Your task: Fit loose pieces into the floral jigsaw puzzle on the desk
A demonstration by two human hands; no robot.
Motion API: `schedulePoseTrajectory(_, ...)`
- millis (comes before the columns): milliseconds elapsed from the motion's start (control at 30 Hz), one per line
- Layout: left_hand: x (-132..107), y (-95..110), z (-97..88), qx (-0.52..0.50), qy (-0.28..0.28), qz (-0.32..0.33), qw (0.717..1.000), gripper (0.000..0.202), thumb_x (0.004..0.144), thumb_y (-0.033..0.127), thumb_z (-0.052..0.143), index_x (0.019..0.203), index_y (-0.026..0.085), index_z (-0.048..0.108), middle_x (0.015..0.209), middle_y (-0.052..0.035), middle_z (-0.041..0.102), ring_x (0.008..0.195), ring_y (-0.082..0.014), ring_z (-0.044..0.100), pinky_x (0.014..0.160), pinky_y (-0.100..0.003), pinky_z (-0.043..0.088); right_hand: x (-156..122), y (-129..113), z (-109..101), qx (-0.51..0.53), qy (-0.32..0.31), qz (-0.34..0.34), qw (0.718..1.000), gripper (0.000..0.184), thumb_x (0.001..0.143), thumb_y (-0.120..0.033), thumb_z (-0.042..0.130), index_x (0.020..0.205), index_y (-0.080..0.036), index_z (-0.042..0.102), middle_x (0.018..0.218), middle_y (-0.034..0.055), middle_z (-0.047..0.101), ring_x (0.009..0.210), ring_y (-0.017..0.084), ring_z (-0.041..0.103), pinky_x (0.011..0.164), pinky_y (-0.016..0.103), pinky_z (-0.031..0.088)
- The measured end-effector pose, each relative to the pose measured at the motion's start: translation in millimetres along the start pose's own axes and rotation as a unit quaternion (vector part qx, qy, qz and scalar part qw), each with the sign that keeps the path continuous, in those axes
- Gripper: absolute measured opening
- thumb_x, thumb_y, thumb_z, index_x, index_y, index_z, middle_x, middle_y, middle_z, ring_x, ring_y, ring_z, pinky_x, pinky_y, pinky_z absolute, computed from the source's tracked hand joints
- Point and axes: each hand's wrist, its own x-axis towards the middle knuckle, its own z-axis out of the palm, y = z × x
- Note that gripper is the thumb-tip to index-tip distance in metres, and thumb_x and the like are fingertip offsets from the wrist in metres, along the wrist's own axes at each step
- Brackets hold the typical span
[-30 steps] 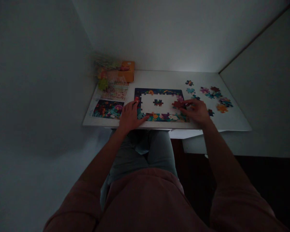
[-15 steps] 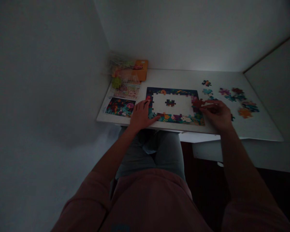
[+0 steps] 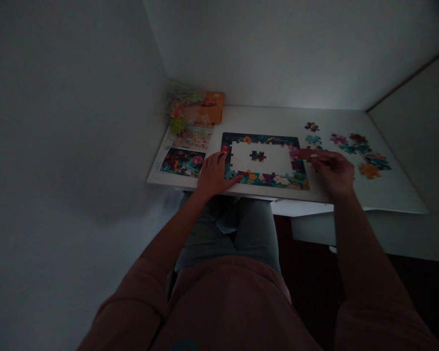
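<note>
A jigsaw puzzle point(image 3: 263, 138) lies on the table with its colourful border joined into a frame around a white middle. One loose dark puzzle piece point(image 3: 258, 156) rests inside that white area. My left hand point(image 3: 214, 175) lies spread over the frame's lower left corner, fingers apart. At the frame's right edge my right hand point(image 3: 334, 173) pinches a reddish puzzle piece point(image 3: 305, 154) between thumb and fingers. The piece overlaps the edge of the border; whether it touches it I cannot tell.
Several loose puzzle pieces point(image 3: 369, 170) are scattered on the right of the white table point(image 3: 263, 117). A picture card point(image 3: 182, 162) lies at the left, with a clear plastic bag point(image 3: 195, 136) and an orange box point(image 3: 216, 113) behind it. Walls stand behind and left.
My right hand has shifted slightly right, and the reddish piece in it has turned and moved a little right and up. My left hand has stayed in place.
</note>
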Motion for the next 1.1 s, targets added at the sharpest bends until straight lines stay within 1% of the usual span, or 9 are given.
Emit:
schedulePoseTrajectory(133, -0.1, -0.9, 0.9, 0.010, -0.005, -0.010, 1.000, 0.090, 0.112, 0.077, 0.073, 0.185, 0.030, 0.051, 0.189, -0.0156, 0.051, 0.180, -0.0404, 0.043, 0.153, -0.056, 0.034, -0.1, 1.4, -0.8, -0.012, -0.005, 0.002, 1.000, 0.021, 0.069, -0.037, 0.098, 0.084, -0.034, 0.083, 0.102, 0.0060, 0.089, 0.095, 0.035, 0.084, 0.109, 0.066, 0.070)
schedulePoseTrajectory(200, 0.1, -1.9, 1.8, 0.010, -0.008, -0.011, 1.000, 0.092, 0.111, 0.080, 0.072, 0.186, 0.030, 0.050, 0.189, -0.0152, 0.051, 0.180, -0.0401, 0.043, 0.154, -0.055, 0.033, 0.2, 2.7, -1.5, -0.016, 0.000, 0.001, 1.000, 0.021, 0.069, -0.039, 0.098, 0.083, -0.035, 0.084, 0.100, 0.0060, 0.089, 0.092, 0.035, 0.083, 0.108, 0.067, 0.069)
schedulePoseTrajectory(367, 0.5, -3.4, 2.8, 0.001, 0.005, 0.006, 1.000, 0.088, 0.113, 0.075, 0.073, 0.184, 0.027, 0.052, 0.187, -0.0188, 0.054, 0.178, -0.0445, 0.047, 0.151, -0.063, 0.037, 1.6, 5.2, -2.1, -0.006, 0.006, 0.001, 1.000, 0.026, 0.064, -0.043, 0.099, 0.085, -0.034, 0.087, 0.096, 0.0060, 0.088, 0.086, 0.033, 0.082, 0.106, 0.066, 0.068)
schedulePoseTrajectory(433, 0.3, -3.3, 2.4, 0.004, 0.007, 0.007, 1.000, 0.088, 0.113, 0.075, 0.073, 0.183, 0.026, 0.053, 0.187, -0.0190, 0.054, 0.177, -0.0443, 0.047, 0.151, -0.061, 0.037, 2.1, 5.6, -2.3, -0.003, 0.007, 0.003, 1.000, 0.025, 0.065, -0.043, 0.099, 0.084, -0.034, 0.085, 0.096, 0.0056, 0.088, 0.086, 0.033, 0.082, 0.103, 0.064, 0.069)
schedulePoseTrajectory(567, -0.1, -2.7, 1.3, 0.007, 0.002, 0.002, 1.000, 0.087, 0.112, 0.077, 0.073, 0.183, 0.031, 0.053, 0.187, -0.0163, 0.055, 0.178, -0.0414, 0.047, 0.151, -0.060, 0.037, 1.5, 5.4, -2.7, -0.006, -0.002, 0.006, 1.000, 0.024, 0.067, -0.041, 0.099, 0.084, -0.034, 0.083, 0.094, 0.0042, 0.088, 0.086, 0.033, 0.083, 0.099, 0.060, 0.070)
schedulePoseTrajectory(700, -0.2, -1.5, 0.7, 0.009, 0.009, 0.002, 1.000, 0.086, 0.113, 0.075, 0.071, 0.182, 0.027, 0.053, 0.188, -0.0190, 0.054, 0.178, -0.0408, 0.047, 0.151, -0.059, 0.036, -1.3, 2.9, -1.2, 0.001, -0.011, 0.003, 1.000, 0.027, 0.072, -0.042, 0.099, 0.087, -0.032, 0.079, 0.098, 0.0049, 0.088, 0.088, 0.030, 0.083, 0.095, 0.054, 0.071)
schedulePoseTrajectory(867, 1.2, 0.2, -0.6, 0.003, 0.005, -0.003, 1.000, 0.084, 0.111, 0.070, 0.072, 0.181, 0.028, 0.055, 0.187, -0.0198, 0.055, 0.177, -0.0455, 0.047, 0.148, -0.067, 0.038, -3.3, -5.3, 2.7, 0.005, -0.019, 0.012, 1.000, 0.038, 0.072, -0.052, 0.103, 0.089, -0.031, 0.076, 0.095, 0.0031, 0.084, 0.088, 0.028, 0.080, 0.094, 0.051, 0.069)
schedulePoseTrajectory(1000, 2.7, 0.0, -0.9, 0.005, 0.002, -0.004, 1.000, 0.087, 0.111, 0.072, 0.068, 0.182, 0.024, 0.052, 0.186, -0.0220, 0.054, 0.175, -0.0461, 0.048, 0.147, -0.066, 0.039, -3.5, -14.6, 3.3, -0.007, -0.057, 0.034, 0.998, 0.048, 0.077, -0.067, 0.103, 0.093, -0.035, 0.071, 0.096, 0.0015, 0.083, 0.094, 0.030, 0.080, 0.099, 0.056, 0.069)
schedulePoseTrajectory(1100, 4.2, -0.5, -0.3, 0.008, 0.009, 0.002, 1.000, 0.088, 0.111, 0.074, 0.067, 0.182, 0.024, 0.052, 0.185, -0.0224, 0.054, 0.174, -0.0477, 0.049, 0.148, -0.068, 0.037, -3.9, -21.8, 2.0, -0.025, -0.069, 0.049, 0.996, 0.047, 0.081, -0.072, 0.101, 0.093, -0.039, 0.070, 0.102, 0.0016, 0.086, 0.104, 0.034, 0.082, 0.107, 0.064, 0.067)
